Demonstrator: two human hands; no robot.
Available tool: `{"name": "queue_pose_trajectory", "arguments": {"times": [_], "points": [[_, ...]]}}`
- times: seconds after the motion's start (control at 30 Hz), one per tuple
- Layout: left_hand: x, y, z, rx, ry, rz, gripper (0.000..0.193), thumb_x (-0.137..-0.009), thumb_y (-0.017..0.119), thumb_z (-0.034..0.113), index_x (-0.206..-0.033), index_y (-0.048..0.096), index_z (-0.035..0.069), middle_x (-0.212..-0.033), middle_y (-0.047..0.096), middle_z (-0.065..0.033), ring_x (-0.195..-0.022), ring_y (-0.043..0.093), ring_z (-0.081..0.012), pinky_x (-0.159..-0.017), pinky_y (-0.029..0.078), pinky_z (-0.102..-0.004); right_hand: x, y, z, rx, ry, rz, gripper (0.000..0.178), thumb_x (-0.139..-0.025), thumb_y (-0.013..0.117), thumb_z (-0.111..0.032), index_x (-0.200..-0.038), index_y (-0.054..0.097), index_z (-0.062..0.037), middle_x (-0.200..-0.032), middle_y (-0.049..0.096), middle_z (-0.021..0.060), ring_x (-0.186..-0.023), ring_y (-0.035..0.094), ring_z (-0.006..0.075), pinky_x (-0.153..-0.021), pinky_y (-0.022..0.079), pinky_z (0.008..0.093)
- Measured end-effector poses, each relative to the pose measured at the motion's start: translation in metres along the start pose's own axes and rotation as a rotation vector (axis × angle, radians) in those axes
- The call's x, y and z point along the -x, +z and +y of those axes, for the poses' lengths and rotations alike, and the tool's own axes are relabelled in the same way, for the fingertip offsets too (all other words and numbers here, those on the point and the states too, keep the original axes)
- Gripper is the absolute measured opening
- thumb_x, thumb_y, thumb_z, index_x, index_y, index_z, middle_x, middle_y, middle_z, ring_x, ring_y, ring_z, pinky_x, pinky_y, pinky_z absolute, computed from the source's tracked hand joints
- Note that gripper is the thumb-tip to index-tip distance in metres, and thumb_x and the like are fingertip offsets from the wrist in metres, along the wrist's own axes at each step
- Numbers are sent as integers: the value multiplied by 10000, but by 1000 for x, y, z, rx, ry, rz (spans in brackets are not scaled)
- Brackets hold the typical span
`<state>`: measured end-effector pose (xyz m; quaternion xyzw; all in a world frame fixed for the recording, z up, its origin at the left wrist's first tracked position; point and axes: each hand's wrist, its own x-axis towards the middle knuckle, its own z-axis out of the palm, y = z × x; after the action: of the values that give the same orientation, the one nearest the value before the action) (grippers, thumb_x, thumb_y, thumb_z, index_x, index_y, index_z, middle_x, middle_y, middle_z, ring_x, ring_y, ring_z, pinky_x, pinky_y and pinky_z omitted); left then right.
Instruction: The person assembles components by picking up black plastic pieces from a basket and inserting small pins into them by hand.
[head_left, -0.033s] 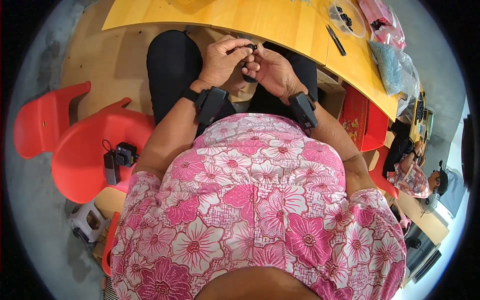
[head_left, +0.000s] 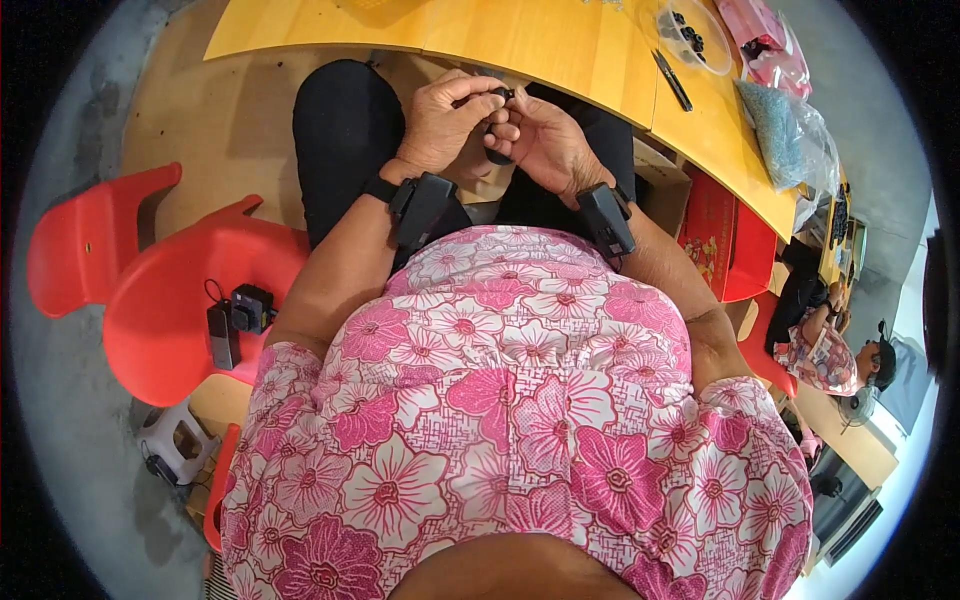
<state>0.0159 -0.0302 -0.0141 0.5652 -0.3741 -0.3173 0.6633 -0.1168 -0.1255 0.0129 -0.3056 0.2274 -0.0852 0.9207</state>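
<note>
My left hand and my right hand meet above my lap, just short of the table's near edge. The fingertips of both are closed on a small black part, mostly covered by the fingers, so its kind cannot be made out. Below the curled fingers of my right hand a rounded black piece shows; whether it belongs to the same part is hidden. A black strapped device sits on each wrist.
On the yellow table are a clear plastic bowl with small black pieces, a slim black tool, a bag of pale blue bits and a pink bag. Red chairs stand left. Another person sits far right.
</note>
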Motion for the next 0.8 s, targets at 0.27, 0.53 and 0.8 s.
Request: {"name": "queue_pose_trajectory", "arguments": {"times": [0.27, 0.53, 0.8], "points": [[-1, 1, 4, -92, 52, -8, 168, -791, 649, 65, -940, 669, -8, -832, 614, -53, -758, 601, -130, -687, 488, -241, -3, -6, -1, 60, -18, -105, 283, -956, 442, -328, -961, 533, -60, -779, 518, 15, -750, 547, 184, -711, 464, 325], [-2, 0, 3, -108, 46, -35, 161, -796, 643, 57, -941, 665, -8, -817, 616, -56, -730, 609, -125, -665, 497, -236, -2, -6, 6, -80, 21, -51, 255, -958, 426, -305, -968, 529, -72, -785, 517, 10, -739, 532, 171, -715, 465, 337], [1, 2, 12, 112, -68, -70, 165, -819, 653, 75, -945, 657, -31, -812, 622, -45, -729, 607, -104, -665, 499, -220, 2, -6, -16, 149, 34, 7, 274, -935, 497, -270, -1013, 564, -16, -821, 574, 37, -660, 509, 109, -755, 498, 329]]}}
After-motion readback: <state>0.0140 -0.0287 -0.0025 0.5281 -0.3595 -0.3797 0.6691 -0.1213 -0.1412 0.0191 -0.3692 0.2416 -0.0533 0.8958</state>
